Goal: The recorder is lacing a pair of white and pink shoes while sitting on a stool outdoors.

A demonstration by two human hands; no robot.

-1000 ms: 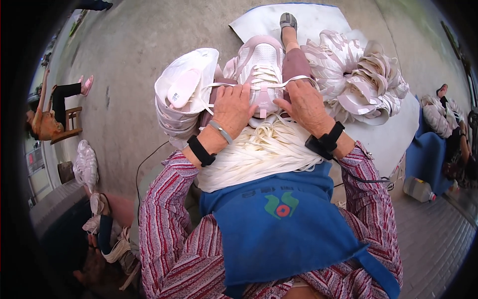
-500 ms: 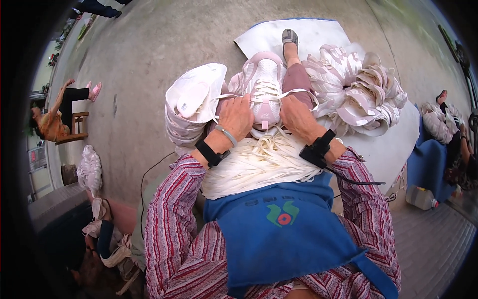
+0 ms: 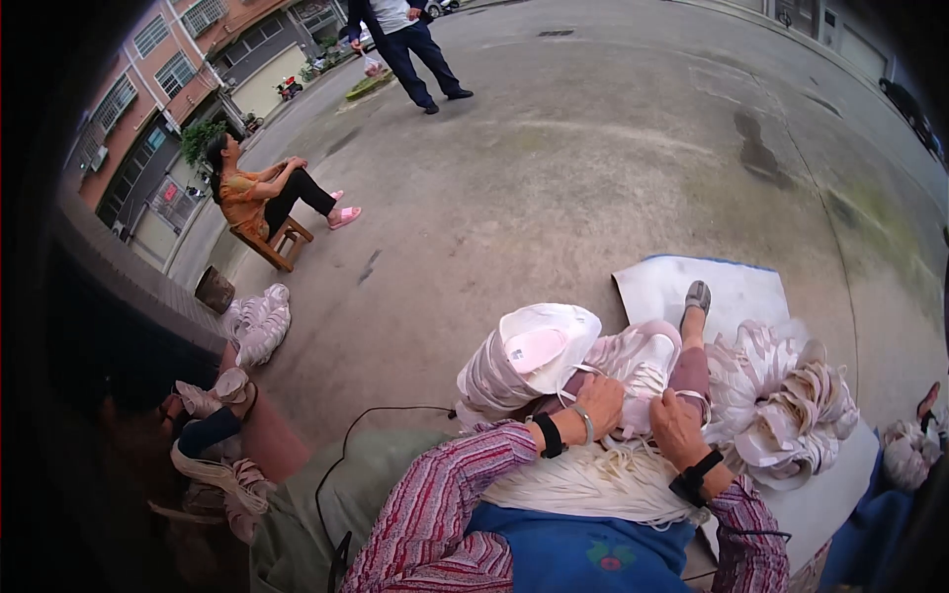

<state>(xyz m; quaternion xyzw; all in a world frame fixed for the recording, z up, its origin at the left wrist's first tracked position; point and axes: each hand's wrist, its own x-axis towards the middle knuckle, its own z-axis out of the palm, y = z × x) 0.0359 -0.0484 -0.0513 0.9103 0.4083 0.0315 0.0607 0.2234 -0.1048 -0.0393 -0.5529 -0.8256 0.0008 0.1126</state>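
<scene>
A white and pink shoe upper (image 3: 647,358) lies over my lap, its toe pointing away from me, with white lacing across its front. My left hand (image 3: 599,400) is closed at its left edge, pinching a white shoelace. On the other edge my right hand (image 3: 678,427) is closed on the lace too; the fingertips of both are partly hidden. A loose lace loop shows beside each hand. Below the hands, a thick bundle of cream laces (image 3: 593,484) is spread over my blue apron (image 3: 554,539). Left of the upper stands a nested stack of shoe uppers (image 3: 489,376).
A large ring of uppers (image 3: 791,435) rests at right on a white sheet (image 3: 712,287). A person sits on a wooden chair (image 3: 282,247) at far left; another stands beyond. More uppers (image 3: 259,321) lie by the left wall. A black cord (image 3: 346,445) runs at my left.
The view has tilted up and turned left, so my hands and the uppers sit lower and farther right. Both hands stay at the upper's lacing, and more street shows.
</scene>
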